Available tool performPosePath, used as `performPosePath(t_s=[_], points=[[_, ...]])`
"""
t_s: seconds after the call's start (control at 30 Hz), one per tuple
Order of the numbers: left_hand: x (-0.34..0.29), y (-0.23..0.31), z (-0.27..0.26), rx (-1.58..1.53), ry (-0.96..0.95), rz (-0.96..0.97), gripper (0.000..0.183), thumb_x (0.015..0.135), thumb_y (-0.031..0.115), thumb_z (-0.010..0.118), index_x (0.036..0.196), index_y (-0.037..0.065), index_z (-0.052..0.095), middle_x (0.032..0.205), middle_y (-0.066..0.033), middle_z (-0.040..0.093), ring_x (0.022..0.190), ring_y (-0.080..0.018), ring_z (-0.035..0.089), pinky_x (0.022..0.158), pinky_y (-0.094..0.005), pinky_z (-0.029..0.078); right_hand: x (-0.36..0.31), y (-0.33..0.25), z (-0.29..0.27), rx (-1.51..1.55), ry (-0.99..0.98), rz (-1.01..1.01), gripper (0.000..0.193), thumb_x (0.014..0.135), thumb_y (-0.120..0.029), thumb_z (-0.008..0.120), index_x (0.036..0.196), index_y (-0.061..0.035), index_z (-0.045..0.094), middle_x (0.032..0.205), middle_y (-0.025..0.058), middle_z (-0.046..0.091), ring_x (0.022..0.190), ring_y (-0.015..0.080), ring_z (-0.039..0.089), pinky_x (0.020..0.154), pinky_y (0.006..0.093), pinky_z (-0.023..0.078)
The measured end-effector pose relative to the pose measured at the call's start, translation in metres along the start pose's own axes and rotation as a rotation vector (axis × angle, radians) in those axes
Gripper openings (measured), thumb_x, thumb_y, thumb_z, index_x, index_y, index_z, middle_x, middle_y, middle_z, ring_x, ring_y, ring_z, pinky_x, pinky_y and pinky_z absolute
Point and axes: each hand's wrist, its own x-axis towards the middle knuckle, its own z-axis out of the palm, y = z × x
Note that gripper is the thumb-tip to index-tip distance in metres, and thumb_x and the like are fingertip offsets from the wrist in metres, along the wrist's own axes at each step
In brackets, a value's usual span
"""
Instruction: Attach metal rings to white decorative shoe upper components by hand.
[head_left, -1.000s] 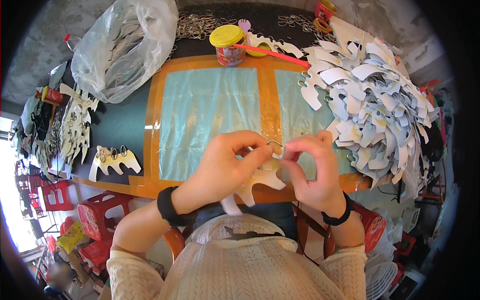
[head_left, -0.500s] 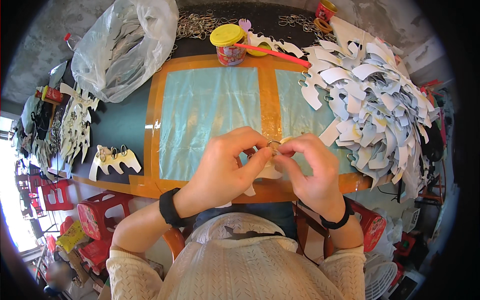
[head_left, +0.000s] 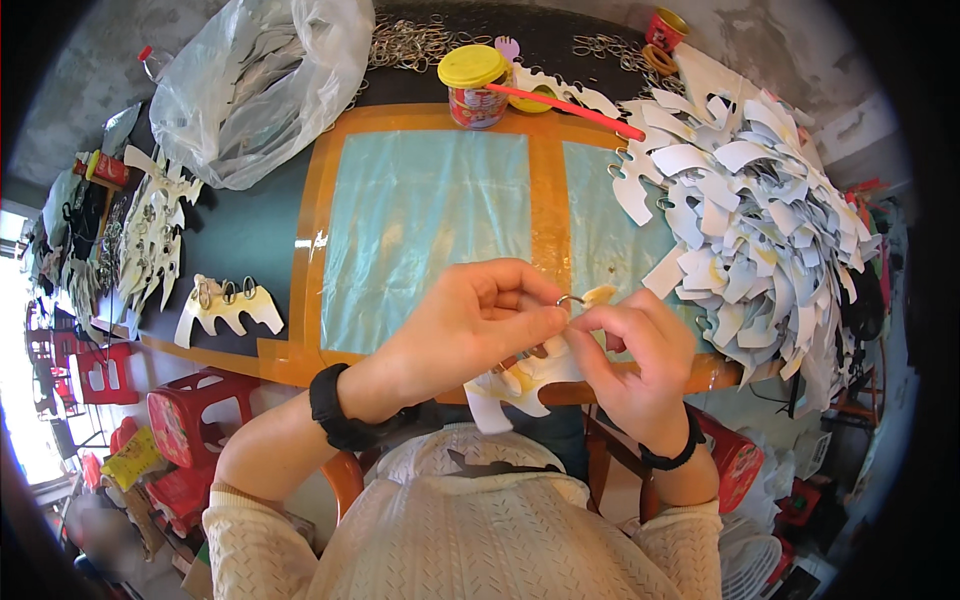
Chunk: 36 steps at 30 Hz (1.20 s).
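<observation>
My left hand (head_left: 470,320) is closed, its thumb and forefinger pinching near a small metal ring (head_left: 568,299). A white, scallop-edged cut-out piece (head_left: 535,382) with yellowish patches hangs under both hands, over the near table edge. My right hand (head_left: 640,355) is closed too, its fingertips pinched against the piece beside the ring. Fingers hide where ring and piece meet. To the left lies a similar white piece (head_left: 232,308) with several metal rings on its upper edge.
On the right is a large heap of white cut-outs (head_left: 755,220). A yellow-lidded tub (head_left: 475,88) with a red stick (head_left: 565,108) stands at the back, near loose metal rings (head_left: 415,45). A clear plastic bag (head_left: 265,90) sits back left. Red stools (head_left: 195,420) stand below.
Both hands have shifted slightly right, and the white piece now shows more below them. The ring stands out more clearly at the left fingertips. My view has turned slightly.
</observation>
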Motion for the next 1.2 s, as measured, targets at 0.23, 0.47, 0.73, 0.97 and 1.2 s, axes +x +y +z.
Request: performPosePath(t_s=[0.23, 0.47, 0.73, 0.97, 1.2], points=[[-0.003, -0.005, -0.001, -0.002, -0.098, 0.139, 0.023, 0.090, 0.013, 0.062, 0.108, 0.000, 0.059, 0.090, -0.0015, 0.063, 0.074, -0.0037, 0.055, 0.061, -0.0187, 0.045, -0.001, -0.004, -0.004, 0.029, -0.023, 0.004, 0.021, 0.065, 0.002, 0.075, 0.079, -0.0087, 0.062, 0.066, 0.0027, 0.056, 0.050, 0.0162, 0.053, 0.045, 0.0273, 0.035], [-0.003, -0.003, 0.002, 0.022, -0.011, 0.031, 0.015, 0.090, 0.016, 0.062, 0.092, 0.001, 0.063, 0.080, -0.0008, 0.063, 0.069, -0.0038, 0.057, 0.058, -0.0185, 0.044, -0.010, -0.003, -0.001, 0.068, -0.049, -0.015, 0.020, 0.067, 0.000, 0.074, 0.079, -0.0093, 0.062, 0.062, 0.0020, 0.051, 0.048, 0.0178, 0.049, 0.044, 0.0295, 0.034], [-0.004, -0.004, 0.003, 0.001, -0.003, -0.058, 0.016, 0.089, 0.018, 0.064, 0.087, 0.002, 0.063, 0.076, -0.0002, 0.063, 0.064, -0.0040, 0.057, 0.056, -0.0184, 0.044, -0.015, 0.001, -0.002, -0.186, -0.057, -0.314, 0.022, 0.066, -0.007, 0.073, 0.085, -0.0121, 0.064, 0.065, -0.0012, 0.049, 0.050, 0.0145, 0.048, 0.045, 0.0277, 0.032], [-0.003, -0.004, 0.004, -0.008, 0.036, -0.021, 0.017, 0.089, 0.016, 0.063, 0.088, -0.001, 0.063, 0.077, -0.0015, 0.063, 0.068, -0.0052, 0.057, 0.062, -0.0194, 0.046, -0.022, 0.006, -0.006, -0.429, -0.052, -0.506, 0.030, 0.071, -0.015, 0.063, 0.099, -0.0086, 0.067, 0.070, -0.0015, 0.045, 0.053, 0.0096, 0.044, 0.045, 0.0258, 0.028], [-0.001, -0.007, 0.000, -0.102, 0.063, -0.089, 0.021, 0.089, 0.014, 0.062, 0.103, -0.001, 0.060, 0.083, -0.0024, 0.064, 0.069, -0.0055, 0.056, 0.062, -0.0205, 0.044, -0.023, 0.005, -0.004, -0.433, -0.112, -0.472, 0.037, 0.070, -0.011, 0.061, 0.106, -0.0053, 0.066, 0.074, -0.0010, 0.051, 0.051, 0.0108, 0.042, 0.046, 0.0262, 0.027]])
